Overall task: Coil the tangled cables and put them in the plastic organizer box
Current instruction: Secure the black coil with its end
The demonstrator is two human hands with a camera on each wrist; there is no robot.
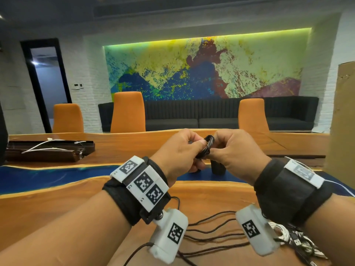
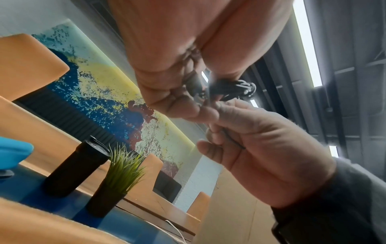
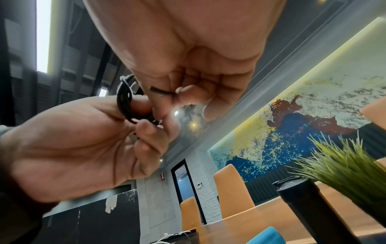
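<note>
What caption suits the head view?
Both hands, left and right, pinch a coiled black cable above the table.

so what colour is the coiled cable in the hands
Black; the coiled cable shows best in the head view.

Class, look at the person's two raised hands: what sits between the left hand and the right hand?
A small black cable coil, pinched by the left hand and the right hand. The head view shows it best.

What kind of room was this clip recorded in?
Most likely an office meeting room or lounge. A long wooden table with a blue inlay has orange chairs along its far side, with a dark sofa and a large abstract wall painting behind.
</note>
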